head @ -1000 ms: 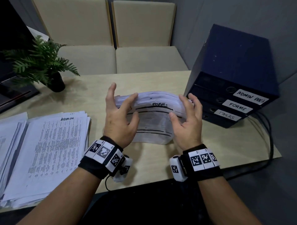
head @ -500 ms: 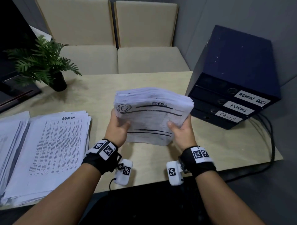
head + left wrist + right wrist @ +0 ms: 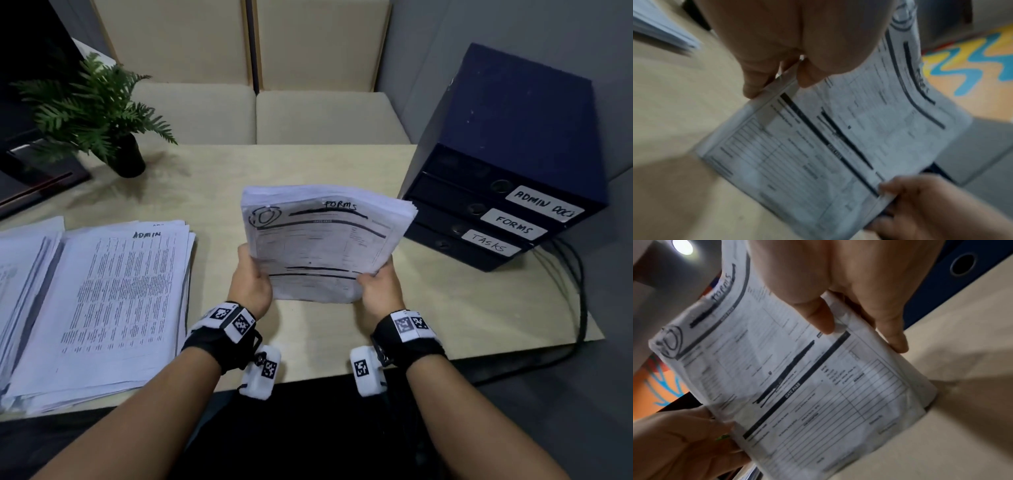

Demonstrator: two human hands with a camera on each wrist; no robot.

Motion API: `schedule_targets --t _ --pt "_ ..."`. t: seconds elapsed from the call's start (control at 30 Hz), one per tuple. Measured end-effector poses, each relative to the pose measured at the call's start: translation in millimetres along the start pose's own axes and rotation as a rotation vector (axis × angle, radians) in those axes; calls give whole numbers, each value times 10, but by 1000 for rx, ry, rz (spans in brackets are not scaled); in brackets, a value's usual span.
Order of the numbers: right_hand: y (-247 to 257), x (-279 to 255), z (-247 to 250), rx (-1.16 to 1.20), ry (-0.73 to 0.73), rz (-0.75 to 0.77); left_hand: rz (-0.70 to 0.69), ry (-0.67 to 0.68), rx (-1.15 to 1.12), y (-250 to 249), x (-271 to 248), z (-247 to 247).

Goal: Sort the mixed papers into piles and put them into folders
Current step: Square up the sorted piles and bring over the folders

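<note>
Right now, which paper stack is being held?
The FORMS stack, held by the left grip and right grip; the ADMIN pile lies flat on the table.

**Place:** office, booth-style meeting nook.

**Evidence on view:**
- Light wood table, with a black cable looping past its right edge.
- Pile of printed sheets, near left on the table, top page handwritten "ADMIN".
- Sheaf of printed forms, centre, headed "FORMS" by hand, with a "GATE PASS" bar across the page.
- Stack of dark blue folders, lying flat at far right. Three white spine labels read "ADMIN DOCS", "FORMS" and "TASKS".
- Potted fern, far left corner of the table.
- Beige cushioned bench, two seats with padded backs, beyond the table.
- Grey partition wall, closing in the right side.
</note>
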State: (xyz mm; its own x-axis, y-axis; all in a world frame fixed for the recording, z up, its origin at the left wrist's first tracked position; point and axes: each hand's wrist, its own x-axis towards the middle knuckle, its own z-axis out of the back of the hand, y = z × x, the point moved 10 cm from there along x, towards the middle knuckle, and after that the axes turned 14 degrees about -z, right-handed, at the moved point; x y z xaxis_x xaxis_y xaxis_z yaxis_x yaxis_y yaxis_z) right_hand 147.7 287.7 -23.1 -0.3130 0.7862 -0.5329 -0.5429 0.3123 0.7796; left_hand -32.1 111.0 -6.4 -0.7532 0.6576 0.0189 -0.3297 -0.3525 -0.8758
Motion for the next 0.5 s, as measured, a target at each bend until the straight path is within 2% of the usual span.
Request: schedule_targets --t 0.1,0.23,0.4,0.5 --pt "15 -14 -8 -31 -49 -10 -22 -7 92 -41 33 77" --pt "114 -159 47 -76 -138 8 -82 -6 97 -101 19 192" --pt "-102 -150 -12 -156 -148 -67 -42 127 112 252 -47 36" --pt "-288 -65 -53 -289 -111 -126 -17 212 156 398 -81 -43"
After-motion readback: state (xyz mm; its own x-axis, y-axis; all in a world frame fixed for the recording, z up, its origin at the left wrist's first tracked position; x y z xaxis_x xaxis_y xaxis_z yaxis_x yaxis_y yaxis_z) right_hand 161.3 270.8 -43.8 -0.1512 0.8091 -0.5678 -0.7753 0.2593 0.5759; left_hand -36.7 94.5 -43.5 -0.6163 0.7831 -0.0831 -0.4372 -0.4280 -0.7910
